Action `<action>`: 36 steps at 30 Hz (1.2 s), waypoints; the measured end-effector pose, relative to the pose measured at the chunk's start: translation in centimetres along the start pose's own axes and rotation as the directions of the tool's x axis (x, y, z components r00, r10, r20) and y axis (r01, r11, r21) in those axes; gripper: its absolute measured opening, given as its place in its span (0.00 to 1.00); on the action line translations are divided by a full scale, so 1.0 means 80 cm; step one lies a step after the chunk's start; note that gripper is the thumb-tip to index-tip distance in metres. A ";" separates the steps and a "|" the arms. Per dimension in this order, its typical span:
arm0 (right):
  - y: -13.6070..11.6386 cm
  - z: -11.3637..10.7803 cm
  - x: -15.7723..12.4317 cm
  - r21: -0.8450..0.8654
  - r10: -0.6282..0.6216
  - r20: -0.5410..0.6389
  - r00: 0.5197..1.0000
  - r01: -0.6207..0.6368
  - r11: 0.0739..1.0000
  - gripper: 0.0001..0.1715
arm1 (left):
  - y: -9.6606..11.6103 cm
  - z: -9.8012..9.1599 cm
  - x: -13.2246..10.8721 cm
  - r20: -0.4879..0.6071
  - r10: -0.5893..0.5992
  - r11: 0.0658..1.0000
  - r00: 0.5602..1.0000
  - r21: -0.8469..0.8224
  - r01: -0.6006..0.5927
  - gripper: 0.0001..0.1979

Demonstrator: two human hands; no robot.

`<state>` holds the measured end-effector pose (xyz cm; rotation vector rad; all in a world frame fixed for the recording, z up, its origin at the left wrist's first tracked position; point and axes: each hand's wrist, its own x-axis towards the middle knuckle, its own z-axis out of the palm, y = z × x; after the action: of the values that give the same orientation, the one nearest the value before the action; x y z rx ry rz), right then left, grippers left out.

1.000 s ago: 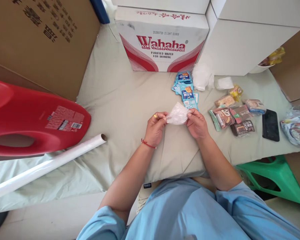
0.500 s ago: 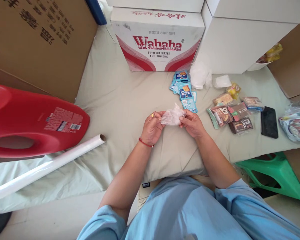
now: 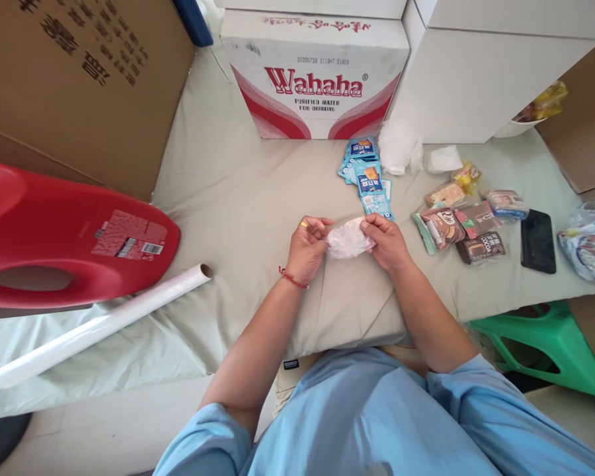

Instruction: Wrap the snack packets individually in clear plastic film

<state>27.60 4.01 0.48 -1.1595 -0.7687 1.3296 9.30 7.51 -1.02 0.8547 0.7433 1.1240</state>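
Observation:
Between my two hands is a small bundle of crinkled, see-through plastic wrap [image 3: 350, 239], whitish and roughly flat; what it may contain cannot be made out. My right hand [image 3: 387, 242] pinches its right end, thumb on top. At its left end, my left hand [image 3: 307, 250], with a ring and a red bracelet, has its fingers curled against the edge. Just beyond the bundle lie several blue snack sachets [image 3: 369, 178] in a loose pile. A crumpled white plastic bag [image 3: 399, 147] sits beside them.
Several wrapped snacks [image 3: 480, 248] and a black phone [image 3: 538, 241] lie to the right. On the left are a roll of plastic film [image 3: 109, 324], a red jug [image 3: 79, 231] and a brown carton [image 3: 79, 86]. A Wahaha carton [image 3: 317, 82] stands at the back.
The bundle now looks flatter and wider, turned a little between my hands. My left fingers have loosened and shifted at its left edge; my right hand still grips the other end.

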 end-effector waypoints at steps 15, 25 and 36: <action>-0.016 -0.013 0.000 0.166 0.136 -0.028 0.990 -0.129 0.978 0.27 | 0.000 -0.004 0.009 -0.307 0.040 0.999 0.951 -0.020 -0.049 0.24; -0.010 -0.020 0.001 -0.314 -0.468 -0.117 0.876 0.414 0.854 0.28 | -0.001 -0.001 -0.003 -0.124 0.084 0.969 0.989 0.241 -0.052 0.23; 0.000 -0.017 -0.004 -0.559 -0.437 0.102 0.894 0.415 0.718 0.13 | 0.002 0.001 0.000 -0.079 0.052 0.988 0.996 0.147 -0.040 0.33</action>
<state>28.80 3.47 0.14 -1.3507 -1.3797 0.6887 9.28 7.49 -0.88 0.9562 0.8862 1.1622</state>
